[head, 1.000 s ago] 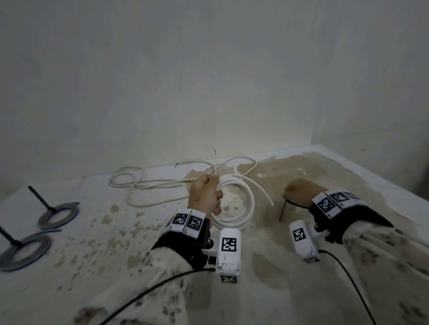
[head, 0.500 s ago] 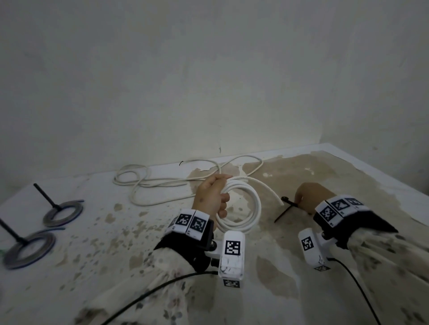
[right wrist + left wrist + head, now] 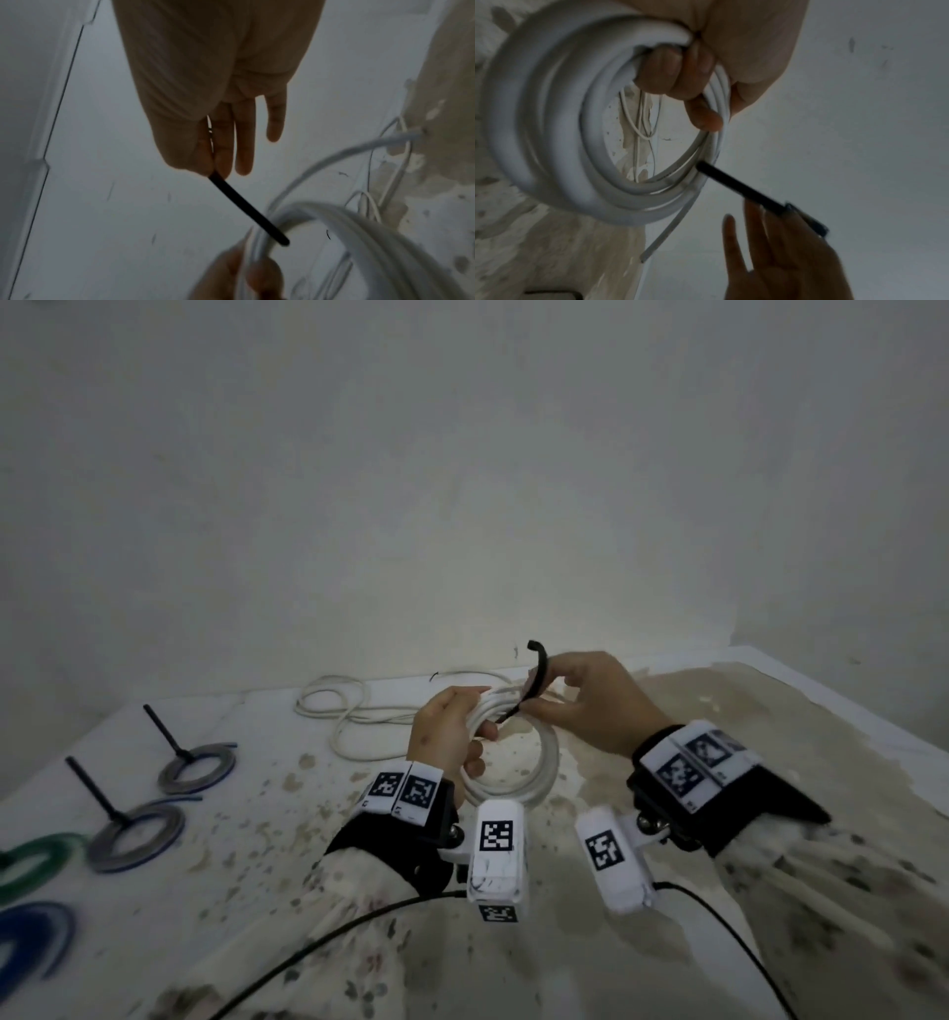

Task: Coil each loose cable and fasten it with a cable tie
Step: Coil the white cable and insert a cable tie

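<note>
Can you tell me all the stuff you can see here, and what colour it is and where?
Coiled white cable: one, white, held up over the table's middle.
Black plastic cable tie: one, black, its tip poking into the coil's opening.
Loose white cable: one, white, lying at the back of the table by the wall.
Grey coils fastened with black ties: two, grey, far left of the table.
Green coil: one, green, at the left edge.
Blue coil: one, blue, at the left edge, nearest.
Stained white table: one, white with brown blotches.
Left hand: grips the coiled white cable.
Right hand: pinches the black plastic cable tie.
</note>
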